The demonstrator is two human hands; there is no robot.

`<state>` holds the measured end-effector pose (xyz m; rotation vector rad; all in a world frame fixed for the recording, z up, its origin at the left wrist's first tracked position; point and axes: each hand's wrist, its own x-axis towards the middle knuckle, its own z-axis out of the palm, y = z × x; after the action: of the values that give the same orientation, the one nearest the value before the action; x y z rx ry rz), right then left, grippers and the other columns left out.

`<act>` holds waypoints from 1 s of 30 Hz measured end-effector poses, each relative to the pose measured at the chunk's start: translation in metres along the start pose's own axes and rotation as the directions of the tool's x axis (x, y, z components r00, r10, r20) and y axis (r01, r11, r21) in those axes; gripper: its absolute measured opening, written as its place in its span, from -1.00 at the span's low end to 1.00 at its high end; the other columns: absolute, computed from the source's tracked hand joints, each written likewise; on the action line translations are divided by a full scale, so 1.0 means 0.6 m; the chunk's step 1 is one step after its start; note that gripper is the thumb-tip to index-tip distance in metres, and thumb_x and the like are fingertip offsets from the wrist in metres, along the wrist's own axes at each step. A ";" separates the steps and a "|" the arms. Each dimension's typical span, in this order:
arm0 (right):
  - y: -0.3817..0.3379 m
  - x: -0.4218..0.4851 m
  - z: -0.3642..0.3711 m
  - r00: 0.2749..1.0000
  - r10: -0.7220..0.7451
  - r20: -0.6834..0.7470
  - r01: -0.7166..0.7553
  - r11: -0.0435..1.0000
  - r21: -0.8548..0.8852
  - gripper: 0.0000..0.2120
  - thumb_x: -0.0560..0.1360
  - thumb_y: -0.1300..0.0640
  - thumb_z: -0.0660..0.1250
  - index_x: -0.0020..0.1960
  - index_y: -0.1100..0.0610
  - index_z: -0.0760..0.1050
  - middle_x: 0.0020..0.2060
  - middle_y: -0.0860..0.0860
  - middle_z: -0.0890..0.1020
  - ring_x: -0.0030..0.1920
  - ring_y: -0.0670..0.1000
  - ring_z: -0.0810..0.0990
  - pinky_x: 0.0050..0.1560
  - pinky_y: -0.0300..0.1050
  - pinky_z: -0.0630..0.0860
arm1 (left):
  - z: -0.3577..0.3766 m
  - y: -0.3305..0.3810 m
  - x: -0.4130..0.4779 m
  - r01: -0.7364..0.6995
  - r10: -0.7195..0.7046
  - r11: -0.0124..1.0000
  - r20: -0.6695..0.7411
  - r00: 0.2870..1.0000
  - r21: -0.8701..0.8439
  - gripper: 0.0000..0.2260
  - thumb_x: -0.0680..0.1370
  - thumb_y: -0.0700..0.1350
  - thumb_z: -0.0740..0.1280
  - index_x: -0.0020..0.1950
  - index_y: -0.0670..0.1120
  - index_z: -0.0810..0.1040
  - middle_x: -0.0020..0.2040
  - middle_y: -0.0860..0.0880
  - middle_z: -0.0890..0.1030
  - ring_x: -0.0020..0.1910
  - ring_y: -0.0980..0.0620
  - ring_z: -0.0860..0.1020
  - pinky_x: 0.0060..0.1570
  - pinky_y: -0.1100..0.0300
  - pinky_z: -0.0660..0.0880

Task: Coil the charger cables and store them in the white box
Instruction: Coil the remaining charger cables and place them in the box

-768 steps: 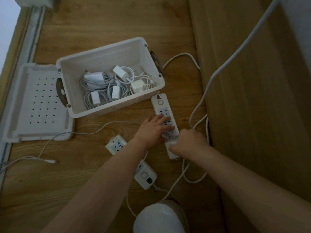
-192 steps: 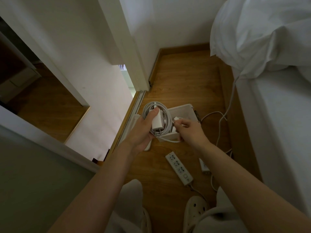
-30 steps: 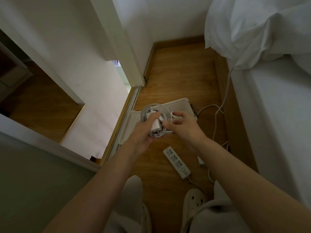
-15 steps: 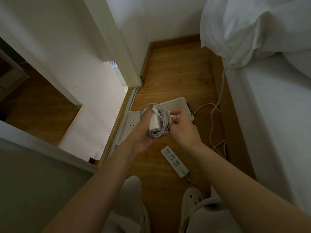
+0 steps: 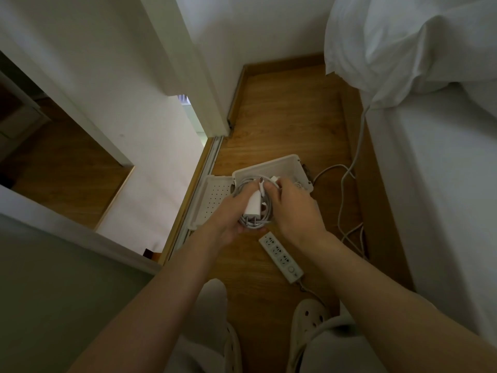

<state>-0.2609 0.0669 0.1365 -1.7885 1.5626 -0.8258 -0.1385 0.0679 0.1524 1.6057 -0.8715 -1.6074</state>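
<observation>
Left of the white box [image 5: 293, 163] first: perforated lid [image 5: 212, 203], flat on the floor [image 5: 282, 117] against the box's left wall, inside face up, likely parked there to leave the mouth free. Next along, left hand [image 5: 228, 220], cupped under the cable coil [image 5: 265, 219], fingers curled round the loops, thumb clamped over the plug brick [image 5: 254, 205], pinning brick and loops together so nothing springs loose. Held up in front of the box's near left corner, clear of the floor, not yet inside. Then right hand [image 5: 293, 208], fingers curled in on the coil's right side, pinching near the free end up top, connector tip [image 5: 261, 181] poking out above. Looks like tucking that tail in to lock the bundle. Both hands closed on the one bundle, then. Box mouth open behind the knuckles, contents mostly hidden, so no saying what lies in there. By that reading, coiling all but finished, drop into the box next. Just this side of the box, power strip [image 5: 281, 258] flat on the floor, sockets up. Right of the box, loose cable [image 5: 347, 184] snaking over the floor and up toward the bed [image 5: 443, 184], possibly another one due for a wrap, though no telling from here.
</observation>
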 end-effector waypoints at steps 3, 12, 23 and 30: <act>0.001 0.003 -0.010 0.998 0.009 0.067 -0.002 0.996 -0.094 -0.63 0.59 -0.17 0.04 0.01 0.11 0.42 -0.14 0.06 0.60 -0.13 0.09 0.58 -0.14 0.02 0.50 | -0.006 0.000 0.000 0.019 -0.020 0.999 0.036 0.999 0.047 -0.62 0.55 0.11 0.25 0.21 -0.13 0.50 -0.11 -0.13 0.62 -0.31 0.03 0.63 -0.44 0.22 0.52; 0.003 0.011 -0.009 0.970 0.176 0.165 -0.215 0.941 0.260 -0.69 0.64 0.09 0.02 -0.10 0.18 0.47 -0.21 0.11 0.58 -0.21 0.07 0.60 -0.14 0.05 0.61 | -0.025 0.008 -0.008 -0.006 -0.027 0.985 0.184 0.983 0.175 -0.65 0.54 0.11 0.25 0.16 -0.12 0.51 -0.08 -0.15 0.62 -0.22 -0.02 0.62 -0.34 0.16 0.56; -0.017 -0.006 -0.012 0.982 -0.191 0.000 0.191 0.980 -0.059 -0.74 0.56 0.21 0.21 0.22 0.04 0.34 0.09 0.00 0.48 0.07 -0.03 0.47 0.01 -0.09 0.49 | -0.016 -0.002 -0.004 -0.004 0.011 0.999 0.198 0.980 -0.036 -0.58 0.40 0.22 0.24 0.07 -0.04 0.53 -0.15 -0.11 0.65 -0.28 -0.01 0.63 -0.42 0.20 0.56; -0.027 -0.008 -0.007 0.946 -0.323 0.022 0.323 0.945 -0.041 -0.78 0.60 0.10 0.16 0.24 0.05 0.40 0.13 0.00 0.50 0.05 -0.08 0.45 0.02 -0.19 0.43 | -0.033 -0.010 0.020 0.002 0.020 0.984 0.125 0.992 -0.180 -0.48 0.41 0.35 0.15 0.01 -0.06 0.56 -0.24 -0.09 0.66 -0.28 -0.01 0.63 -0.37 0.15 0.57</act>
<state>-0.2547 0.0733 0.1515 -2.1129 1.3029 -0.9312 -0.1186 0.0616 0.1408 1.3853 -0.7721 -1.7443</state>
